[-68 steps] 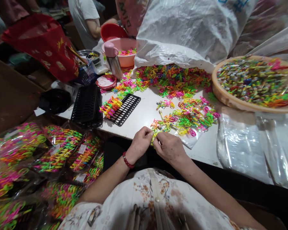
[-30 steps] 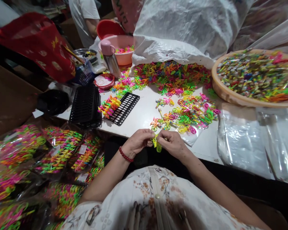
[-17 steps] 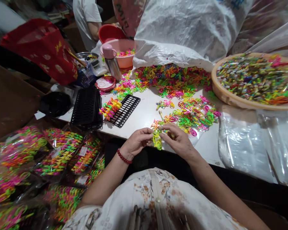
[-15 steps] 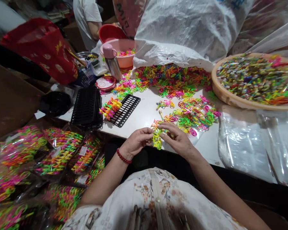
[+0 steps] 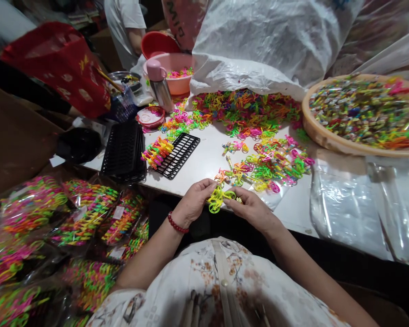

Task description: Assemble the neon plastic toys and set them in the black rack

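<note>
My left hand and my right hand meet at the near edge of the white table. Both pinch a small yellow-green plastic toy bicycle between their fingertips. A red bead bracelet is on my left wrist. Just beyond my hands lies a loose heap of neon plastic bicycles. A black slotted rack with several coloured pieces stuck in its left end lies to the left.
A white sack spills more neon pieces at the back. A round tray of mixed pieces sits right, clear bags below it. Stacked black racks, a flask, pink and red basins and another person stand left-back. Packed bags fill the lower left.
The yellow-green bicycle has turned in my fingers from hanging downward to lying more sideways. My hands stay together at the table edge; the view shifted slightly.
</note>
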Motion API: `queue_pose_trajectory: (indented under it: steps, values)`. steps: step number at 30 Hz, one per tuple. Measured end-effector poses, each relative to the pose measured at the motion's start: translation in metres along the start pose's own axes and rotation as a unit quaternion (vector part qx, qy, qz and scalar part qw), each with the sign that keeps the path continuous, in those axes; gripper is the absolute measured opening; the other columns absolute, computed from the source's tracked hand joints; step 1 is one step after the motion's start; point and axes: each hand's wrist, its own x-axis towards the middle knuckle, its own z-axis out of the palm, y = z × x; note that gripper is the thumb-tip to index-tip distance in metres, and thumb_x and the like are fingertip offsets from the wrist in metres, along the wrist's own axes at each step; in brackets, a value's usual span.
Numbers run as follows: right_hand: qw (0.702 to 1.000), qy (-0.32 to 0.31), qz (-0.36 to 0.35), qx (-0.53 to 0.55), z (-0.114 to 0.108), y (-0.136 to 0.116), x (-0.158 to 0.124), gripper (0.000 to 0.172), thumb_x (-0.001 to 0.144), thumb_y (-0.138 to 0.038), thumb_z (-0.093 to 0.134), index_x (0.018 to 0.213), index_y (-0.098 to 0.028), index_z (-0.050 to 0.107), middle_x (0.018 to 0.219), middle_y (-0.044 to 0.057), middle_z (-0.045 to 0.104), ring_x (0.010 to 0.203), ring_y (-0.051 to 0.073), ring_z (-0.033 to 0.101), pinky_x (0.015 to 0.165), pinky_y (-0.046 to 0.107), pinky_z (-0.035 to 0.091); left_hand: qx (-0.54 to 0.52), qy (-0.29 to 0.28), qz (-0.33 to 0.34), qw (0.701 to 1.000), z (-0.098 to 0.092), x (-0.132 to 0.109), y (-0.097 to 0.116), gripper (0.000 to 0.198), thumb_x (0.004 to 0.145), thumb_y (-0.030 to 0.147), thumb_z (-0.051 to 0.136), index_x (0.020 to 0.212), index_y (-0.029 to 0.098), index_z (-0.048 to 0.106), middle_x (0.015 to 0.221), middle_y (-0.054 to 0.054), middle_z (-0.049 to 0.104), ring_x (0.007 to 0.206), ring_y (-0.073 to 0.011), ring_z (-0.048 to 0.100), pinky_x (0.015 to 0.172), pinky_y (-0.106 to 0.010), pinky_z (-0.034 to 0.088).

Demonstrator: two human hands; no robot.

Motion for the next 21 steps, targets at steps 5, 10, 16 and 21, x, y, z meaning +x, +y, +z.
queue_pose_trajectory:
  steps: [5,10,16,21]
  values:
    - [0.983,-0.03,0.055,0.172,0.009,0.009,0.003,0.026,0.081,-0.042,0.068,0.091,-0.022,0.056,0.067,-0.005,0.053,0.046,0.005,0.034,0.041,0.02,0.022,-0.064,-0.023,-0.103,0.992,-0.001,0.006,-0.004,0.034,0.062,0.033,0.082,0.075,0.011,0.061,0.066,0.0,0.057,0.058,-0.0083,0.052,0.059,-0.022,0.042]
    - [0.996,0.067,-0.024,0.046,0.01,0.021,0.006,0.016,0.085,-0.037,0.06,0.086,-0.021,0.058,0.066,-0.003,0.054,0.054,0.01,0.044,0.048,0.022,0.033,-0.051,0.027,-0.104,0.993,-0.001,0.008,-0.007,0.031,0.057,0.03,0.08,0.07,0.011,0.059,0.065,0.0,0.057,0.058,-0.0091,0.052,0.059,-0.022,0.041]
    - [0.951,0.147,-0.169,-0.215,0.009,0.021,0.005,0.013,0.085,-0.022,0.053,0.092,-0.022,0.064,0.087,0.005,0.063,0.082,0.019,0.056,0.077,0.034,0.045,0.091,0.046,0.033,0.994,0.004,0.001,-0.001,0.031,0.072,0.039,0.072,0.07,0.013,0.056,0.059,0.004,0.048,0.053,-0.0055,0.039,0.052,-0.02,0.03]
    - [0.998,0.054,-0.001,0.044,0.015,0.009,0.002,0.044,0.086,-0.034,0.057,0.129,-0.029,0.048,0.075,-0.004,0.05,0.051,0.009,0.04,0.045,0.022,0.032,0.052,0.041,0.04,0.997,0.008,0.002,-0.003,0.032,0.075,0.044,0.069,0.075,0.015,0.054,0.064,0.005,0.049,0.054,-0.006,0.042,0.053,-0.019,0.034]
